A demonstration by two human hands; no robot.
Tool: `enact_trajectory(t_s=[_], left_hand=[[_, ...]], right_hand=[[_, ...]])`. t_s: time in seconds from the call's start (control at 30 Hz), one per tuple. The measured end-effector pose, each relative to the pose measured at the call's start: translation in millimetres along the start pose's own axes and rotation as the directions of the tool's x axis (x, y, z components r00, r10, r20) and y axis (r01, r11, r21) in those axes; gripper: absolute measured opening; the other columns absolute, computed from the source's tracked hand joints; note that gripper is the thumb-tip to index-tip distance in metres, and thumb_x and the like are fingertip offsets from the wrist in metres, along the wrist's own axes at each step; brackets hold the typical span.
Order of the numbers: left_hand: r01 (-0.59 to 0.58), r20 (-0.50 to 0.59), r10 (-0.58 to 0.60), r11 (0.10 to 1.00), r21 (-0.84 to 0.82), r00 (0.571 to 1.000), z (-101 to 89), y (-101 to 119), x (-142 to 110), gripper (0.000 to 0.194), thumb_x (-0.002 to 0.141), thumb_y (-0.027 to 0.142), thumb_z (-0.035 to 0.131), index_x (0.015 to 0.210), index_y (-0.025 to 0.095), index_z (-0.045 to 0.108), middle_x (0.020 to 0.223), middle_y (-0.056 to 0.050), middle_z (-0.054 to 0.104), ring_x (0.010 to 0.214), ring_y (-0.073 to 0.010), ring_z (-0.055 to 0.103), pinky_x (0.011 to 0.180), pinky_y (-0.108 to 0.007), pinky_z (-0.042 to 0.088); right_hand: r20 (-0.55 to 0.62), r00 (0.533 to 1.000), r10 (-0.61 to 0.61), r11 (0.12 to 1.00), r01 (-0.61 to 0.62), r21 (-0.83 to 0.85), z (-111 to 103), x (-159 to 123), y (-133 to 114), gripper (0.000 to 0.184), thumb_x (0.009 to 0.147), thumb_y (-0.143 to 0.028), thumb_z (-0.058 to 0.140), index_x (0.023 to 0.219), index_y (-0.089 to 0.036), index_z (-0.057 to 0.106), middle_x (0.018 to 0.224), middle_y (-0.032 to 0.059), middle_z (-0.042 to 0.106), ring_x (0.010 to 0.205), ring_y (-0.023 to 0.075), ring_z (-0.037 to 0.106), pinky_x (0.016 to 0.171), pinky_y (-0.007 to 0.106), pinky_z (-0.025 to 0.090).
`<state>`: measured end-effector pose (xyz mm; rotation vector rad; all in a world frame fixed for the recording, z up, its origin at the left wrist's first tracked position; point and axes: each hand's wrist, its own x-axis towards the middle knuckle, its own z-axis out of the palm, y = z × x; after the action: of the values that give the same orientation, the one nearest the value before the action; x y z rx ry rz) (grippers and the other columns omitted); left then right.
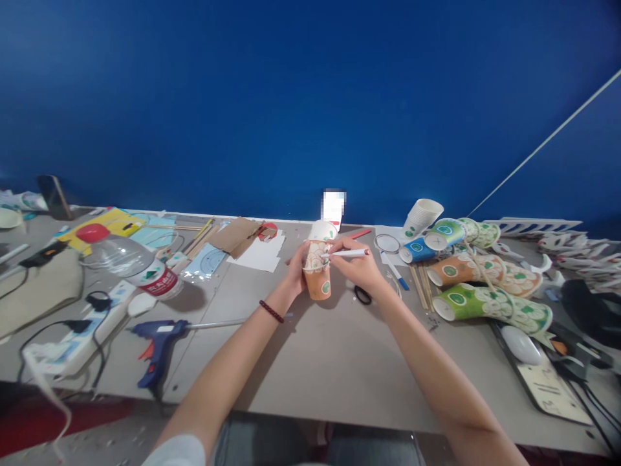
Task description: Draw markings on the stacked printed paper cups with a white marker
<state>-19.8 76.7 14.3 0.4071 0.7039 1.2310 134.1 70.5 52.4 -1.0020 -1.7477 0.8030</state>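
My left hand [295,270] is wrapped round the side of a paper cup assembly. Its lower part is an orange paper cup [319,287] with a green round logo, and a patterned white-and-tan cup section stands above it. Between the fingers of my right hand [358,264] is a slim white pen [353,253], its tip at the upper cup's side. Whether the tip touches the surface I cannot tell. A lit phone [332,206] with a blurred screen stands just behind the cups.
On the left lie a blue glue gun [162,340], a water bottle [138,262] and a power strip [92,330]. Cardboard [237,236] and white paper [259,252] lie behind. To the right are bundled paper cups [490,304], wooden sticks [421,288], a blue-capped marker [396,273] and a mouse [521,344].
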Motion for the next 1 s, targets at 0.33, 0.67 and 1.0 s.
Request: enact_trajectory(t_s=[0.33, 0.67, 1.0], left_hand=[[-0.013, -0.005, 0.014, 1.000, 0.013, 1.000, -2.4, -0.6, 0.7, 0.036, 0.079, 0.048, 0.066, 0.091, 0.014, 0.068, 0.078, -0.006, 0.073, 0.065, -0.0184, 0.067, 0.062, -0.029, 0.050], [0.004, -0.006, -0.004, 1.000, -0.004, 1.000, 0.5, 0.7, -1.6, 0.034, 0.080, 0.046, 0.067, 0.092, 0.014, 0.069, 0.074, -0.006, 0.072, 0.062, -0.0184, 0.066, 0.062, -0.030, 0.050], [0.008, -0.012, -0.009, 1.000, -0.020, 1.000, 1.9, 0.2, -2.3, 0.036, 0.080, 0.045, 0.067, 0.097, 0.015, 0.069, 0.074, -0.005, 0.072, 0.061, -0.0180, 0.066, 0.063, -0.030, 0.052]], right_hand=[[0.018, 1.000, 0.005, 1.000, -0.005, 0.014, 0.7, -0.4, 0.4, 0.003, 0.068, -0.023, 0.059, 0.066, -0.024, 0.060, 0.083, 0.0036, 0.073, 0.105, 0.0308, 0.069, 0.087, 0.040, 0.051], [0.002, 1.000, -0.005, 0.996, 0.005, 0.085, -0.7, 0.5, -2.0, 0.004, 0.070, -0.022, 0.059, 0.068, -0.024, 0.061, 0.077, 0.0022, 0.071, 0.109, 0.0305, 0.069, 0.085, 0.038, 0.053], [-0.039, 0.999, -0.029, 0.999, 0.030, 0.013, 1.7, 0.5, 0.5, 0.005, 0.075, -0.027, 0.064, 0.078, -0.024, 0.067, 0.090, 0.0033, 0.074, 0.096, 0.0254, 0.070, 0.086, 0.039, 0.053]])
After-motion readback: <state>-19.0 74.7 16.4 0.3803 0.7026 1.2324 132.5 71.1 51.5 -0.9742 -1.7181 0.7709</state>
